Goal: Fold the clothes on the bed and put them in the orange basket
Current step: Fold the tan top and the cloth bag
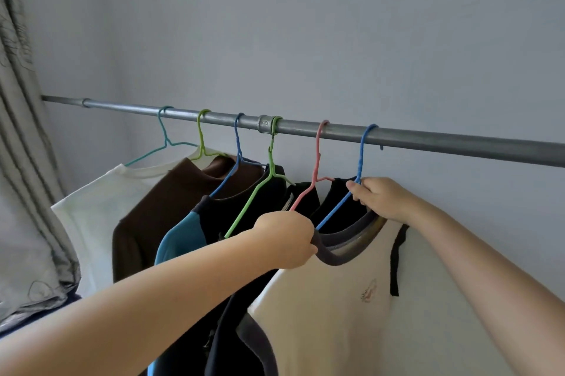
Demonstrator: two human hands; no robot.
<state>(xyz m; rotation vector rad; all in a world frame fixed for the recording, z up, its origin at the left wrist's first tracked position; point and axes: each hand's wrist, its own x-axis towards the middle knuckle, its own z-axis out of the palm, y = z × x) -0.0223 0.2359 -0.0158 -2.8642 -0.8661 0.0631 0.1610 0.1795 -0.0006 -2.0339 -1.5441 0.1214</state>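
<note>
A cream T-shirt [342,308] with a dark grey collar and dark sleeve trim hangs on a blue hanger [362,158] at the right end of a row on a metal rail [428,140]. My left hand [286,238] grips the shirt's dark collar at its left side. My right hand [379,198] holds the blue hanger just below its neck, with the fingers inside the collar opening. No bed and no orange basket are in view.
Several other garments hang on coloured hangers to the left: a white top [101,207], a brown top [171,201], a black and teal top [183,241], and black tops on green and pink hangers. A grey curtain [21,161] hangs at the far left before a pale wall.
</note>
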